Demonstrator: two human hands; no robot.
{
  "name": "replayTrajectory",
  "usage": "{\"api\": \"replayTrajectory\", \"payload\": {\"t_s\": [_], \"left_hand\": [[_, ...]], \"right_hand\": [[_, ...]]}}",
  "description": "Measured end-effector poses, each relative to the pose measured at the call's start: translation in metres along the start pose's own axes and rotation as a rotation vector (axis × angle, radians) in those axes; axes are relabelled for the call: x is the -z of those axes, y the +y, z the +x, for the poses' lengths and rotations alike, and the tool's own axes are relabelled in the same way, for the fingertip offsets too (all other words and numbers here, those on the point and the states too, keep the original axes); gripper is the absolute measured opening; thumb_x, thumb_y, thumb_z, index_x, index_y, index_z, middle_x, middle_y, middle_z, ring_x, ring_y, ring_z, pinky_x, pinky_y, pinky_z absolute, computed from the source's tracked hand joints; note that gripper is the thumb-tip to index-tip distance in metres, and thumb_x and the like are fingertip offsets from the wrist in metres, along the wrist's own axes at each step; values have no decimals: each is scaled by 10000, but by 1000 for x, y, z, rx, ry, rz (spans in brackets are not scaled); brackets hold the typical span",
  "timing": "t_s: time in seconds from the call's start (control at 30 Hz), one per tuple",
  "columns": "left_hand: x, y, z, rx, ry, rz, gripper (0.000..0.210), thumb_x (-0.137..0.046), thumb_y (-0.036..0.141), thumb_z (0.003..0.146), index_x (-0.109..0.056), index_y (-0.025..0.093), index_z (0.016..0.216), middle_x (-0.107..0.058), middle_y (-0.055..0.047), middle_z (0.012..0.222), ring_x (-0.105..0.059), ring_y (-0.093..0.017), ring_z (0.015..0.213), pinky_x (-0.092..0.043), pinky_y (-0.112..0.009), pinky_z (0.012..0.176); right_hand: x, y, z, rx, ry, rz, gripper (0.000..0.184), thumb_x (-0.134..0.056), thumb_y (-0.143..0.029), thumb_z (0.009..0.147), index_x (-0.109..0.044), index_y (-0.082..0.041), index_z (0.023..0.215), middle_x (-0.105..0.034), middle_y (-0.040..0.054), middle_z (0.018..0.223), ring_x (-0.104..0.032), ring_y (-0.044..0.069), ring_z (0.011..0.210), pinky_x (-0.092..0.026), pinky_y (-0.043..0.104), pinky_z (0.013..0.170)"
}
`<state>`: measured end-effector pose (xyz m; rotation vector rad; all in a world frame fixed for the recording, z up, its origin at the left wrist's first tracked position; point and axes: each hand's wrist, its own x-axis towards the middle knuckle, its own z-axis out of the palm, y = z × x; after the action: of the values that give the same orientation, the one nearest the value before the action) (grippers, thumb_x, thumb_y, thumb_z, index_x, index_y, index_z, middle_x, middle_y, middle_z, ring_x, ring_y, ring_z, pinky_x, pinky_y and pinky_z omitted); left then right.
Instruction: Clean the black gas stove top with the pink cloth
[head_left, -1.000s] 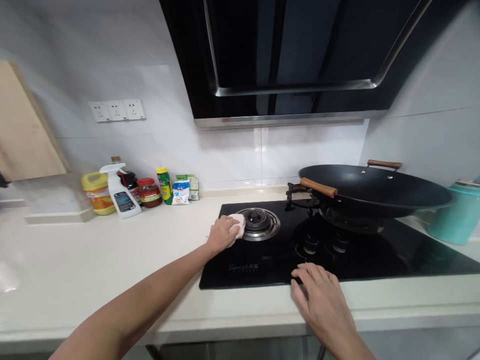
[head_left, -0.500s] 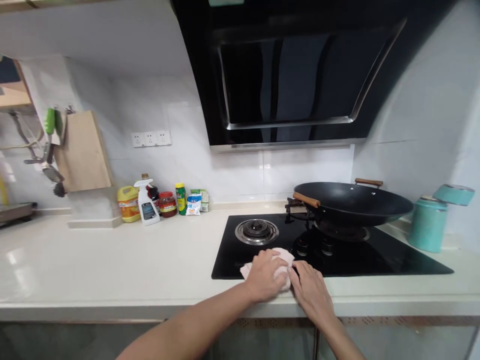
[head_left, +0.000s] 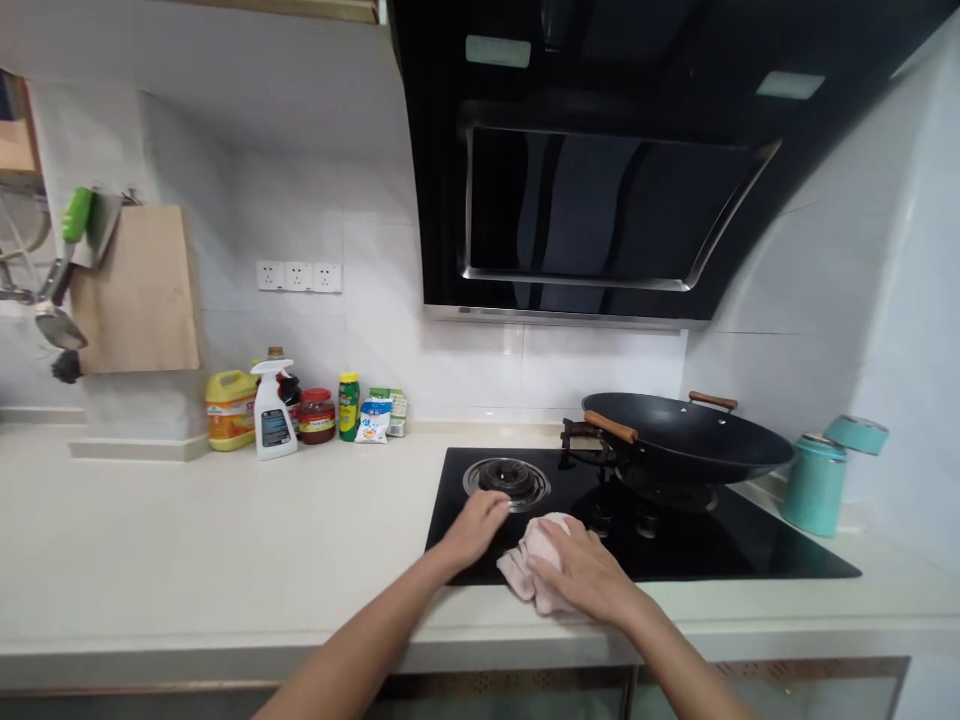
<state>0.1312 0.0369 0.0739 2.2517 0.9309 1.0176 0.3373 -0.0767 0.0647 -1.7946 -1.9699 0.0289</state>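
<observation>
Two hands at the near edge of the cooktop [head_left: 757, 555], which serves as landmark for all places below.

Right hand [head_left: 589, 572]: laid over a pale pink cloth [head_left: 517, 572], fingers curved across the top, thumb on the near side, cloth bunched between. Likely held this way so the palm can bear down on it while the thumb stops it slipping. Cloth position: on the cooktop's front edge, left of the knobs [head_left: 646, 522], its lower end hanging over onto the table [head_left: 225, 540].

Left hand [head_left: 474, 528]: over the cooktop's left part, just in front of the exposed burner [head_left: 502, 480]. Fingers close together, loosely bent, nothing visible in them; cannot tell whether they touch the glass. Probably kept aside to leave the cloth to the other hand.

Wok [head_left: 690, 435]: raised above the cooktop's right part, presumably on a pot support to hold its round base; one wooden handle [head_left: 611, 427] points toward the left burner.

Spray bottle [head_left: 274, 425] and jars: left of the cooktop, along the wall, presumably away from flame. Teal canister [head_left: 814, 490]: beyond the cooktop's right side.
</observation>
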Motion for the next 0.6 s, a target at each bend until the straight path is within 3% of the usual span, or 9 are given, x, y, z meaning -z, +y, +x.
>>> {"api": "replayTrajectory", "payload": {"t_s": [0.13,0.23,0.33,0.43,0.5,0.6], "left_hand": [[49,-36,9,150,124,49,396,-349,440,949,-668,206,970,-704,-90,1028,-614,-269,1060,-454,-453,1035],[64,-51,14,197,172,42,384,-373,453,931,-676,216,931,-718,-71,974,-635,-261,1017,-482,-414,989],[65,-61,20,223,221,10,425,-389,498,926,-693,202,965,-727,-83,997,-649,-266,1028,-496,-400,974],[58,-72,26,253,291,-20,474,-354,501,941,-693,173,994,-721,-109,1024,-650,-278,1057,-501,-419,979],[53,-80,27,264,340,-33,489,-336,488,951,-686,156,1033,-703,-123,1048,-645,-279,1078,-498,-436,998],[44,-90,25,250,410,-29,474,-384,475,951,-645,155,1184,-626,-145,1213,-582,-280,1205,-438,-466,1092]], "right_hand": [[-15,-51,28,7,-130,-16,782,-632,-716,788,-513,-326,1455,-417,147,1529,-434,402,1341,-375,516,1038],[-32,-81,48,65,-158,-46,882,-787,-650,648,-514,-317,1418,-411,142,1495,-403,406,1326,-365,530,1040],[-43,-92,69,235,-251,45,825,-815,-647,632,-545,-345,1350,-441,91,1427,-417,352,1283,-368,503,1055],[-54,-86,94,396,-274,158,635,-773,-576,744,-578,-370,1312,-430,42,1452,-400,296,1307,-342,460,1112],[-64,-79,115,434,-239,173,562,-731,-496,814,-576,-353,1335,-414,48,1487,-383,284,1340,-315,457,1148],[-81,-74,151,478,-204,114,614,-641,-447,898,-468,-283,1464,-364,108,1553,-351,295,1392,-297,475,1171]]}}
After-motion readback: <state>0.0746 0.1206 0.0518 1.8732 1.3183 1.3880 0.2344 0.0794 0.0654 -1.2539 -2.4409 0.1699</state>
